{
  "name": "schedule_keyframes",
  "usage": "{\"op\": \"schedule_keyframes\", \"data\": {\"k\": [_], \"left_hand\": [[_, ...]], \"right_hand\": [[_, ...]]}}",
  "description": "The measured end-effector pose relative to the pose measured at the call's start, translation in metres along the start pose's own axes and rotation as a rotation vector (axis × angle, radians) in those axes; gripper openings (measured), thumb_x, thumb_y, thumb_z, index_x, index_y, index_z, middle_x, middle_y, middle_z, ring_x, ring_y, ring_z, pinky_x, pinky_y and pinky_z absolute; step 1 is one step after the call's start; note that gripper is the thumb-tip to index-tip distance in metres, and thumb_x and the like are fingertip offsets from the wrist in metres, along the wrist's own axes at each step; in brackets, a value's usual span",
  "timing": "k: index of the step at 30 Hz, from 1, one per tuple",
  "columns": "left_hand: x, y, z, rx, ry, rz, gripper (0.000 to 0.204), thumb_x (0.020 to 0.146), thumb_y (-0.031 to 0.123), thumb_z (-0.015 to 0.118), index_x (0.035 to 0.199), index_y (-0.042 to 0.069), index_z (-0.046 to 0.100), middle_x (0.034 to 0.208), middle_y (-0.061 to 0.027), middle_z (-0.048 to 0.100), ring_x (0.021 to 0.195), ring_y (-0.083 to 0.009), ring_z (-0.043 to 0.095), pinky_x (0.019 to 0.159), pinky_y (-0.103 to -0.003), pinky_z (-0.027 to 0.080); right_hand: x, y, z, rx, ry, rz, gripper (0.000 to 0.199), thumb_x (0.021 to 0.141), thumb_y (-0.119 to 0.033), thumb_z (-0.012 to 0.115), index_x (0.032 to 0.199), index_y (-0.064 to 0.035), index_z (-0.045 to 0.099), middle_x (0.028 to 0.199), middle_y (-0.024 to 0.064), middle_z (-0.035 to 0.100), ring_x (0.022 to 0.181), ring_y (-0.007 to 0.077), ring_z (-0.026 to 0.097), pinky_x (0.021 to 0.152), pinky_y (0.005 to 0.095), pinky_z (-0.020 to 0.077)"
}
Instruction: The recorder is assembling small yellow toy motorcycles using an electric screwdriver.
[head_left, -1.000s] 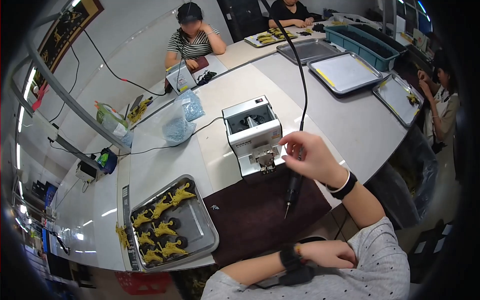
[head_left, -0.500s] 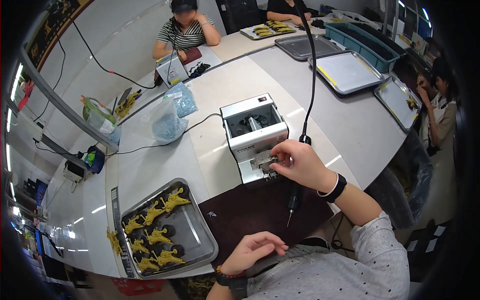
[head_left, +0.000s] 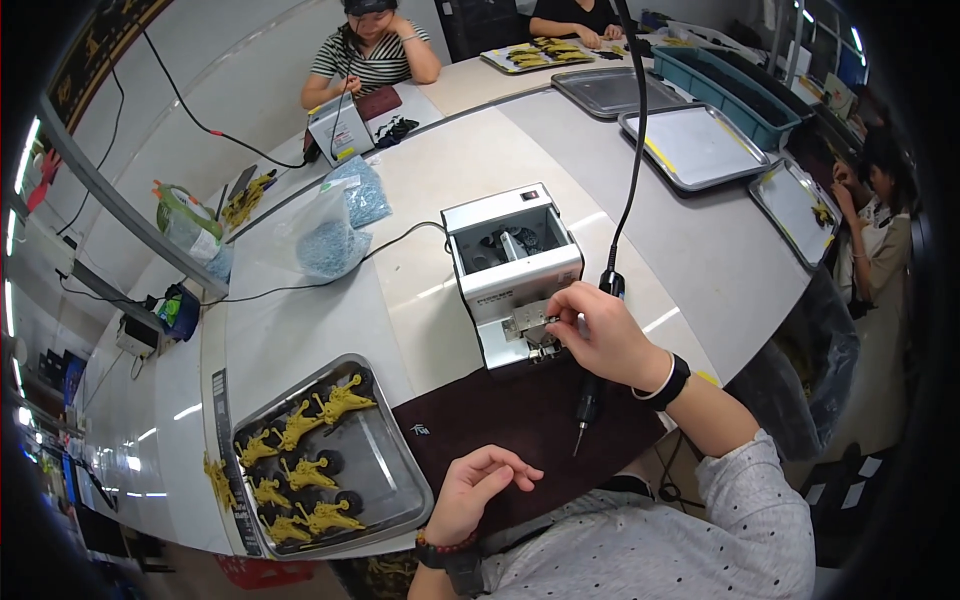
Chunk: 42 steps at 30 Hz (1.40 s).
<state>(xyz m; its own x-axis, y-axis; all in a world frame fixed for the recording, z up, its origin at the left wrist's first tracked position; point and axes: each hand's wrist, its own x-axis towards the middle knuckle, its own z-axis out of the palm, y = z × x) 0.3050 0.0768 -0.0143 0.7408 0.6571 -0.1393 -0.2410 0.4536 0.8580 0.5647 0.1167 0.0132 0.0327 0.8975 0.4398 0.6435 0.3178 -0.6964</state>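
Observation:
My right hand (head_left: 605, 335) reaches to the front of a white-and-grey screw feeder (head_left: 515, 285). Thumb and forefinger are pinched at its metal outlet; anything between them is too small or hidden to tell. Small dark pieces lie in the feeder's open bin. Behind my right wrist, an electric screwdriver (head_left: 588, 400) hangs tip down from its black cable. Over the dark red mat (head_left: 560, 470), my left hand (head_left: 480, 490) is held loosely curled with fingers apart, holding nothing. To its left, a metal tray (head_left: 405, 480) carries several yellow toy-like parts (head_left: 310, 470) with black wheels.
Bags of small blue pieces (head_left: 335, 245) lie left of the feeder, beside its power cord. Metal trays (head_left: 690, 150) and a teal bin (head_left: 725, 100) stand at the far right. Co-workers sit across the table and at right. A metal frame post (head_left: 130, 210) rises at left.
My left hand has shifted slightly left and up, away from my shirt. My right hand stays pinched at the feeder outlet, moving very little.

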Motion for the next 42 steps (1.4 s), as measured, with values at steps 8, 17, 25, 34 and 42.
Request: {"op": "schedule_keyframes", "data": {"k": [8,17,25,34,42], "left_hand": [[-0.002,0.001,-0.002,0.035,0.106,0.002,0.011,0.091,0.007,0.051,0.094,-0.001,0.058,0.08,-0.0131,0.065,0.09,-0.027,0.065,0.086,-0.037,0.049],[-0.004,-0.002,-0.013,-0.022,0.101,0.071,0.013,0.093,0.005,0.05,0.097,-0.002,0.059,0.084,-0.0119,0.067,0.094,-0.0245,0.065,0.089,-0.036,0.048],[-0.006,-0.004,-0.016,-0.038,0.143,0.057,0.012,0.092,0.005,0.049,0.095,-0.002,0.059,0.081,-0.0126,0.065,0.092,-0.0273,0.065,0.088,-0.037,0.048],[-0.008,-0.007,-0.02,-0.083,0.158,0.061,0.013,0.092,0.004,0.048,0.095,-0.003,0.059,0.082,-0.0116,0.065,0.091,-0.0253,0.064,0.089,-0.037,0.048],[-0.01,-0.008,-0.017,-0.076,0.183,0.06,0.013,0.093,0.008,0.049,0.093,-0.001,0.057,0.078,-0.0122,0.065,0.091,-0.0286,0.064,0.085,-0.035,0.048]], "right_hand": [[-0.003,0.002,0.0,0.049,0.029,0.0,0.016,0.077,0.002,0.066,0.089,-0.0011,0.056,0.076,0.0073,0.052,0.065,0.0165,0.053,0.057,0.0282,0.0433],[-0.003,-0.009,-0.01,0.05,0.048,0.026,0.028,0.075,-0.003,0.073,0.099,-0.0023,0.059,0.079,0.005,0.055,0.065,0.0121,0.054,0.052,0.0228,0.0426],[-0.004,-0.006,-0.007,-0.008,0.057,0.025,0.026,0.072,-0.004,0.075,0.095,-0.002,0.062,0.082,0.0056,0.06,0.067,0.013,0.06,0.054,0.0225,0.0461],[0.0,0.003,-0.006,-0.003,0.019,-0.064,0.016,0.076,0.001,0.07,0.089,-0.0006,0.06,0.081,0.0072,0.058,0.069,0.0163,0.061,0.057,0.0254,0.0487],[0.002,-0.022,-0.026,0.266,0.2,-0.068,0.02,0.075,0.009,0.067,0.091,-0.001,0.058,0.086,0.0067,0.057,0.072,0.0118,0.057,0.061,0.0209,0.0488]]}}
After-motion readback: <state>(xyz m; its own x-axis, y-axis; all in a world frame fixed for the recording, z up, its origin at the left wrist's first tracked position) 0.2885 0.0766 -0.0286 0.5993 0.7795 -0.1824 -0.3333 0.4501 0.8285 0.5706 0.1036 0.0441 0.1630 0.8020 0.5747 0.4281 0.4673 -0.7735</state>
